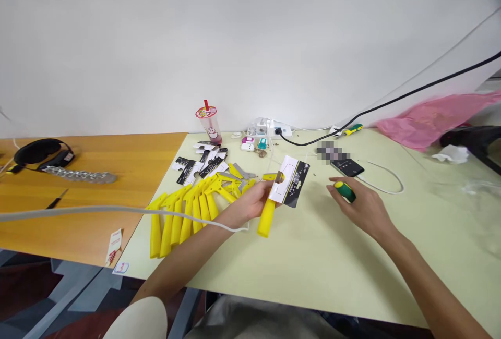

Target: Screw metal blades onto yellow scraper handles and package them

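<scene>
My left hand (pixel 256 201) is closed around a yellow-handled scraper (pixel 266 220), held above the table with its handle pointing down toward me. A white and black cardboard packaging card (pixel 290 180) covers much of the scraper's head. In my right hand (pixel 368 208) a screwdriver with a green and yellow handle (pixel 345 192) is gripped; its shaft is hidden. Left of my left hand lies a row of yellow scraper handles (pixel 177 224), with loose grey blades (pixel 239 171) near their heads. Behind them several more packaging cards (pixel 191 169) are piled up.
A lidded cup (pixel 211 126) with a red straw stands near the wall. A power strip (pixel 264 128), a phone (pixel 347 167), another screwdriver (pixel 354 129) and a pink plastic bag (pixel 426 120) line the back. A white cable (pixel 117 209) crosses over my left forearm.
</scene>
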Demonstrator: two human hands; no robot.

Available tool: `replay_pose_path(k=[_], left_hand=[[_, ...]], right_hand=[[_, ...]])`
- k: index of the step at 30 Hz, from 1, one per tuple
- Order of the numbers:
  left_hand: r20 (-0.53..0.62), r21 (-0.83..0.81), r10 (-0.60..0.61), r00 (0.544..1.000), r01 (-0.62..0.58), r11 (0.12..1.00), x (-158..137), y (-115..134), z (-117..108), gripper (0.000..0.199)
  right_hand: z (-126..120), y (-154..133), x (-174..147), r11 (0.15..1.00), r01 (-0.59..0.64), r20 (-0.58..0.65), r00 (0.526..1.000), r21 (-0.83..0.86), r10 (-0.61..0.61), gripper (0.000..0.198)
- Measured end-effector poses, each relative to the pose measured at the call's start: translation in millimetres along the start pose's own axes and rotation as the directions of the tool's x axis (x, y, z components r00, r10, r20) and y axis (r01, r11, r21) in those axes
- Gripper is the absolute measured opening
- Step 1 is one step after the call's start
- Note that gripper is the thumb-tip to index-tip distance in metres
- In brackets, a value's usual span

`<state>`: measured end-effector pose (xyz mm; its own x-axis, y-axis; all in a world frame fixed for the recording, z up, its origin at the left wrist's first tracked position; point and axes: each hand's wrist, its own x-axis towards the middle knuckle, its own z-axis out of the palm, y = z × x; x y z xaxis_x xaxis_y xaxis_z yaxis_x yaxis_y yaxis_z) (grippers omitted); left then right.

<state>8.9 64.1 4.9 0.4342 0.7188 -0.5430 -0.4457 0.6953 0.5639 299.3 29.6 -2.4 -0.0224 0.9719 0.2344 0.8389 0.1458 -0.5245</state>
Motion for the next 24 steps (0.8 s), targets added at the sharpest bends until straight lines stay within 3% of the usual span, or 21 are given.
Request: replay_pose_path(k=[2, 6, 11, 13, 16, 19, 21, 22, 24], left_hand=[[0.015, 0.01, -0.03, 0.999, 0.03, 1.0, 4, -8, -1, 0.03], [0.056, 0.032, -0.073, 0.996, 0.072, 0.997, 3, -21, 0, 0.031], [0.084, 0.04, -0.07, 0.994, 0.067, 0.997, -3, -28, 1, 0.022], [0.091, 0.036, -0.042, 0.995, 0.039, 0.999, -6, -27, 2, 0.022], [0.104, 0.049, 0.025, 0.994, -0.031, 0.998, -10, -21, 2, 0.023], [0.087, 0.047, 0.111, 0.99, -0.116, 0.992, -14, -6, 6, 0.015], [0.078, 0.037, 0.196, 0.977, -0.2, 0.979, -16, 7, 11, 0.012], [0.079, 0.037, 0.248, 0.966, -0.252, 0.967, -18, 14, 15, 0.012], [0.085, 0.046, 0.355, 0.931, -0.359, 0.932, -21, 29, 25, 0.013]], right_hand=[[-2, -26, 1, 0.979, -0.002, 0.074, 0.997, 0.202, -0.014, 0.047], [3, -64, 3, 0.907, -0.019, 0.141, 0.989, 0.421, -0.044, 0.05], [11, -74, 5, 0.741, -0.29, 0.331, 0.939, 0.606, 0.096, 0.062], [6, -70, 6, 0.692, -0.33, 0.364, 0.926, 0.642, 0.104, 0.063], [-10, -59, 9, 0.7, -0.267, 0.297, 0.951, 0.662, 0.083, 0.061], [-35, -52, 15, 0.808, -0.168, 0.238, 0.971, 0.565, 0.035, 0.055], [-54, -55, 21, 0.894, -0.029, 0.233, 0.969, 0.447, -0.085, 0.049], [-63, -59, 23, 0.921, 0.056, 0.269, 0.948, 0.386, -0.171, 0.044], [-79, -73, 28, 0.932, 0.214, 0.426, 0.844, 0.292, -0.327, 0.03]])
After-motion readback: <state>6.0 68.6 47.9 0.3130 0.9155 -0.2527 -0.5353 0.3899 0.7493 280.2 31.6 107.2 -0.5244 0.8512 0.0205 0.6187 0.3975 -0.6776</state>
